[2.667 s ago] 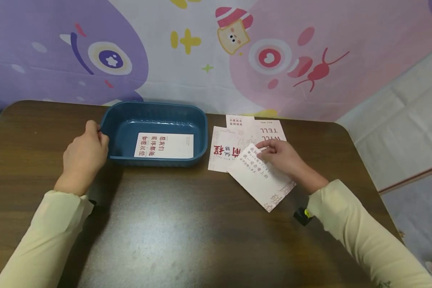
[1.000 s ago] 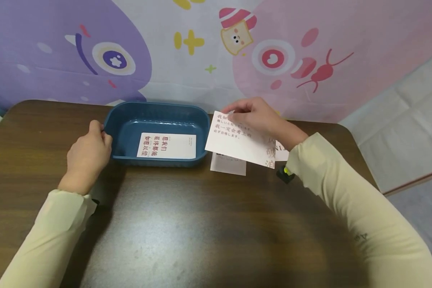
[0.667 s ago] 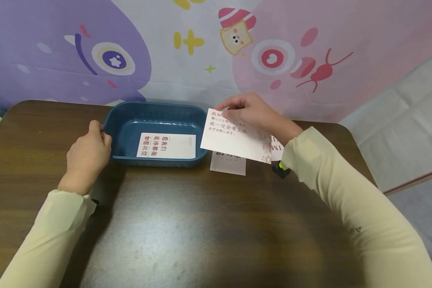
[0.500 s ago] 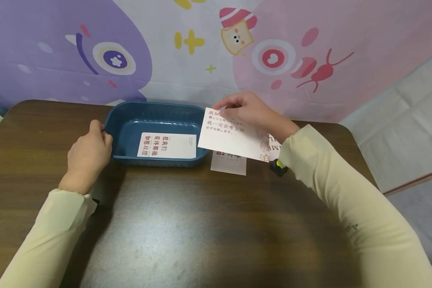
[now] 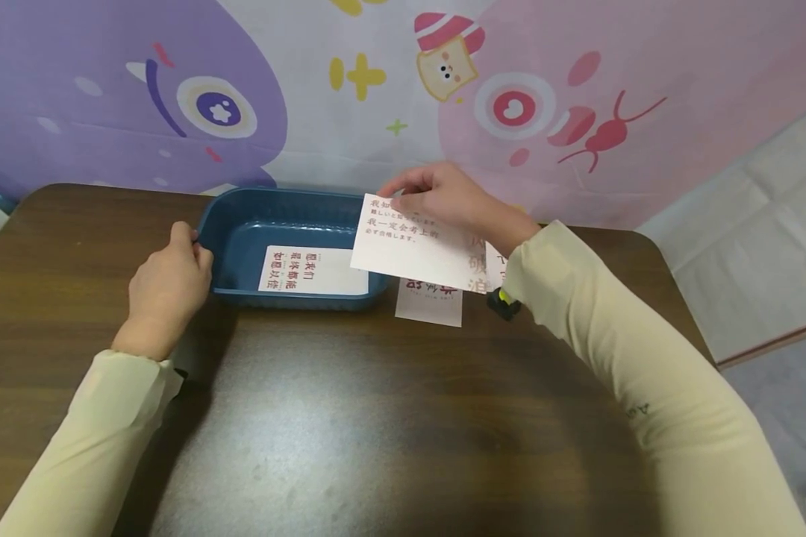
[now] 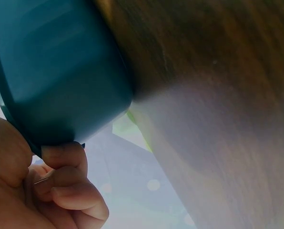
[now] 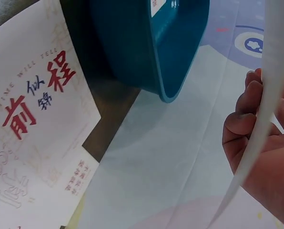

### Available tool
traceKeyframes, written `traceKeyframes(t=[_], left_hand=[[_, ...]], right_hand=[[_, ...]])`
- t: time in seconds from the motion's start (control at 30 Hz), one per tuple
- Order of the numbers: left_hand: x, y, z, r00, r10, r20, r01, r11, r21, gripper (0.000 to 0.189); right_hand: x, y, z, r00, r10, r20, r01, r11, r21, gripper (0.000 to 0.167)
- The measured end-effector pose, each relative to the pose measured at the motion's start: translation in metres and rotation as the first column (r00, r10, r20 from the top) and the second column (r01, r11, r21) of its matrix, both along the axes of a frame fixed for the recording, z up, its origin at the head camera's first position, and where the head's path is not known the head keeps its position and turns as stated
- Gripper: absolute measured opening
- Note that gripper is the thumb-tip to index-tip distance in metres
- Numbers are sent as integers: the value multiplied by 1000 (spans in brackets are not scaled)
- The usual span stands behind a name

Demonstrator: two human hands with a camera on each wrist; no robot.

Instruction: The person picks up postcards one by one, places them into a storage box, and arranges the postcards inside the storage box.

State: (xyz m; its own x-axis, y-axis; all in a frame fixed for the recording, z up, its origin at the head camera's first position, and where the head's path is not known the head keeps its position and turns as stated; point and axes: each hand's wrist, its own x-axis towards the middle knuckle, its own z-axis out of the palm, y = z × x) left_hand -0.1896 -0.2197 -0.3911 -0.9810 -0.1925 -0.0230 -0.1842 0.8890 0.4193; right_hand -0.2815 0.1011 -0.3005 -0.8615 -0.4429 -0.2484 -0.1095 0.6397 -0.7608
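Observation:
My left hand (image 5: 168,287) pinches the left rim of a dark blue rectangular basin (image 5: 295,301); the left wrist view shows thumb and curled fingers (image 6: 68,155) at that rim. Inside the basin lies a white card (image 5: 329,270) with red Chinese characters. My right hand (image 5: 453,200) pinches the upper edge of another white card (image 5: 410,250), printed with Chinese and Japanese lines. This held card hangs tilted over the basin's right end and hides part of it. In the right wrist view it appears nearly edge-on (image 7: 270,86).
On the dark wooden table (image 5: 336,418), right of the basin, lie overlapping printed cards (image 7: 42,95), partly hidden by the held card in the head view. A cartoon-printed cloth (image 5: 349,142) hangs right behind the table's back edge.
My right hand has lifted the card from the pile on the right and carried it left to the basin's right end. The left hand stays on the rim.

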Motion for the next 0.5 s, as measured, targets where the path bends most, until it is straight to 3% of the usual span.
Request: traceKeyframes(t=[0.5], left_hand=[[0,0,1,1000,7,13,-7,1000,9,40]], right_hand=[[-5,-30,-3,998,61,22,-60,997,-54,23]])
